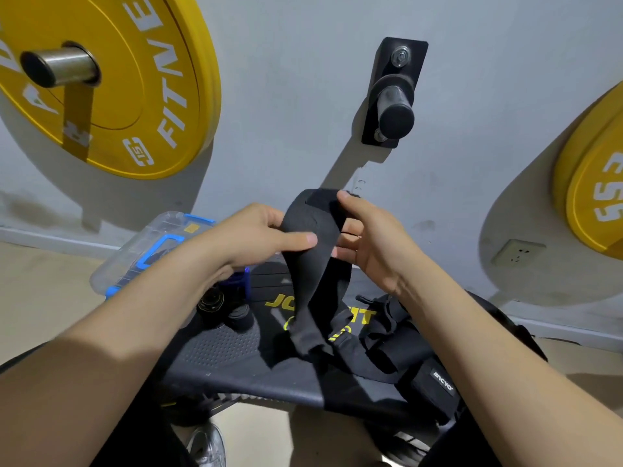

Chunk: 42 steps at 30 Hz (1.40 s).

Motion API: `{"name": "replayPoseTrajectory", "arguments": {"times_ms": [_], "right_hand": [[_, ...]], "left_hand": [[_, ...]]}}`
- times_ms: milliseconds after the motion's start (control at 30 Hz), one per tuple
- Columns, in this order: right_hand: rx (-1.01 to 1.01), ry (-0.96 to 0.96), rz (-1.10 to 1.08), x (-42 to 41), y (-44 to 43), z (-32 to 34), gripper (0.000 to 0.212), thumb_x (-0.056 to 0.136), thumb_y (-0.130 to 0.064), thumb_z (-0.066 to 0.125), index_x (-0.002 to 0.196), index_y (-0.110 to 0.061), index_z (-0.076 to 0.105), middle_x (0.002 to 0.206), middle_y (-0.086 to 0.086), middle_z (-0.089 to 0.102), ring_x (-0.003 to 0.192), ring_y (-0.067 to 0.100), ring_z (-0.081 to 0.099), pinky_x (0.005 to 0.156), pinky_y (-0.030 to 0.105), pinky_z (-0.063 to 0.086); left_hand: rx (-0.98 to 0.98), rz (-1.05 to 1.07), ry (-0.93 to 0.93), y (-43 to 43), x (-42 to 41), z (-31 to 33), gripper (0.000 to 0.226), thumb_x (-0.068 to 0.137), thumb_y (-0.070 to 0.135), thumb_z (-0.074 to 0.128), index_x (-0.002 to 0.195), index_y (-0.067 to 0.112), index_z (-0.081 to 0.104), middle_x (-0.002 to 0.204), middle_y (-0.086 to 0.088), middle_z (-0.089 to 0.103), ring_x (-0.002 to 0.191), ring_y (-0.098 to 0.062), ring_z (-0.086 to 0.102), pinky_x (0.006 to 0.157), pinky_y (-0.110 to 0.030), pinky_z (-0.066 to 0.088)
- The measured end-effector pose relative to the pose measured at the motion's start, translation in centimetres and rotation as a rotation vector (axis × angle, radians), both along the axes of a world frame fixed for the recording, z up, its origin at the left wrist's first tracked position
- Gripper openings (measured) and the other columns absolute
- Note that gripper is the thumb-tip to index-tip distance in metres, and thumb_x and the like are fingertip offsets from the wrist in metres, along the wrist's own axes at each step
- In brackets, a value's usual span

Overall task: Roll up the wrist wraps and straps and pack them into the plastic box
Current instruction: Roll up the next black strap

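Left grip (266, 237) pinches the wide upper end of the black wrap (312, 284) between thumb and fingers. The right grip (369, 244) holds the same end from the other side, thumb on its top edge and fingers behind. From that hold the wrap hangs down, long axis near upright, with its tail trailing onto the tabletop (219, 348) — so rolling would likely start at the top and gather the tail upward. The plastic box (158, 230) lies left of the wrap, behind the left forearm, so the left grip is nearer it. Something dark shows through the box's clear wall — what, I cannot tell. Two rolled wraps (210, 299) sit just right of the box. A loose pile of straps (387, 338) lies farther right of the box, past the hanging tail.
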State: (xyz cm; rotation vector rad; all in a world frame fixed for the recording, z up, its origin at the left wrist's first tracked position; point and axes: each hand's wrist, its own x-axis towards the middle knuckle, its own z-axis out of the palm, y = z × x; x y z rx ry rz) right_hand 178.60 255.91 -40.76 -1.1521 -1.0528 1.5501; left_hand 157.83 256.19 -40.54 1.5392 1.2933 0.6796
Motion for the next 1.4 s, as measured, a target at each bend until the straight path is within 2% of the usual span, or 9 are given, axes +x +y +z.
{"name": "replayPoseTrajectory", "arguments": {"times_ms": [100, 333, 467, 667, 833, 1000, 1133, 1333, 1400], "right_hand": [[0.049, -0.081, 0.114, -0.6, -0.3, -0.2, 0.026, 0.095, -0.033, 0.073, 0.111, -0.020, 0.057, 0.071, -0.001, 0.047, 0.063, 0.018, 0.045, 0.073, 0.030, 0.043], [0.050, -0.755, 0.191, -1.2, -0.3, -1.3, 0.019, 0.094, -0.020, 0.077, 0.095, -0.003, 0.069, 0.088, 0.008, 0.073, 0.080, 0.025, 0.067, 0.077, 0.034, 0.052], [0.168, -0.559, 0.134, -1.6, 0.3, -0.7, 0.020, 0.108, -0.018, 0.061, 0.125, -0.017, 0.069, 0.109, 0.007, 0.080, 0.103, 0.026, 0.078, 0.097, 0.048, 0.062], [0.238, -0.478, -0.145, -2.8, 1.6, -1.1, 0.033, 0.106, -0.039, 0.065, 0.116, -0.015, 0.045, 0.108, 0.025, 0.068, 0.061, 0.015, 0.071, 0.048, 0.030, 0.055], [0.365, -0.282, -0.260, -2.8, 2.8, -0.8, 0.034, 0.108, -0.021, 0.062, 0.129, -0.029, 0.037, 0.096, 0.014, 0.076, 0.078, 0.024, 0.069, 0.078, 0.049, 0.060], [0.421, -0.160, -0.217, -2.9, 3.5, -0.3, 0.044, 0.101, 0.006, 0.062, 0.135, -0.022, 0.058, 0.131, 0.006, 0.070, 0.120, 0.025, 0.070, 0.107, 0.050, 0.056], [0.516, -0.269, -0.290, -2.1, 3.8, 0.1, 0.039, 0.092, 0.001, 0.079, 0.124, -0.021, 0.072, 0.096, -0.006, 0.076, 0.079, 0.026, 0.070, 0.087, 0.038, 0.063], [0.484, -0.179, -0.364, -1.5, 4.3, 0.2, 0.025, 0.086, -0.001, 0.087, 0.107, -0.012, 0.080, 0.056, -0.010, 0.044, 0.057, 0.016, 0.056, 0.083, 0.048, 0.068], [0.489, -0.154, -0.368, -1.3, 4.2, 0.3, 0.016, 0.087, -0.006, 0.088, 0.100, -0.012, 0.080, 0.054, -0.006, 0.051, 0.059, 0.019, 0.064, 0.077, 0.047, 0.069]], "left_hand": [[0.058, 0.139, -0.203, 1.1, 0.4, 0.6, 0.016, 0.099, 0.022, 0.078, 0.110, 0.012, 0.082, 0.093, 0.002, 0.084, 0.082, -0.002, 0.077, 0.071, -0.013, 0.057], [-0.078, 0.252, -0.353, 4.2, 1.0, 1.5, 0.022, 0.103, 0.011, 0.069, 0.123, 0.003, 0.072, 0.115, -0.013, 0.081, 0.103, -0.025, 0.077, 0.088, -0.036, 0.060], [-0.243, 0.169, -0.499, 5.1, 0.2, 1.8, 0.030, 0.102, 0.006, 0.068, 0.131, -0.001, 0.067, 0.125, -0.021, 0.077, 0.109, -0.028, 0.077, 0.087, -0.041, 0.066], [-0.155, 0.272, -0.522, 6.0, 0.5, 1.5, 0.053, 0.095, 0.006, 0.079, 0.141, 0.016, 0.054, 0.111, -0.012, 0.082, 0.092, -0.022, 0.082, 0.076, -0.038, 0.067], [-0.063, 0.190, -0.529, 6.3, 0.7, 1.7, 0.022, 0.102, 0.013, 0.071, 0.123, 0.019, 0.076, 0.103, -0.007, 0.081, 0.082, -0.017, 0.078, 0.068, -0.028, 0.063], [0.044, 0.038, -0.480, 6.4, 0.9, 1.4, 0.030, 0.094, 0.012, 0.081, 0.122, 0.023, 0.079, 0.108, -0.005, 0.083, 0.090, -0.022, 0.080, 0.066, -0.025, 0.059], [0.212, 0.027, -0.438, 6.8, 0.4, 1.1, 0.049, 0.088, -0.007, 0.081, 0.128, 0.020, 0.076, 0.118, -0.007, 0.081, 0.110, -0.029, 0.079, 0.096, -0.036, 0.063], [0.453, -0.009, -0.174, 6.4, -0.1, 1.1, 0.054, 0.080, 0.008, 0.094, 0.127, 0.029, 0.077, 0.113, 0.008, 0.081, 0.107, -0.015, 0.077, 0.094, -0.032, 0.064], [0.550, 0.011, -0.062, 6.1, 0.3, 1.0, 0.041, 0.084, 0.020, 0.093, 0.120, 0.033, 0.080, 0.105, 0.012, 0.081, 0.099, -0.013, 0.076, 0.089, -0.031, 0.063]]}}
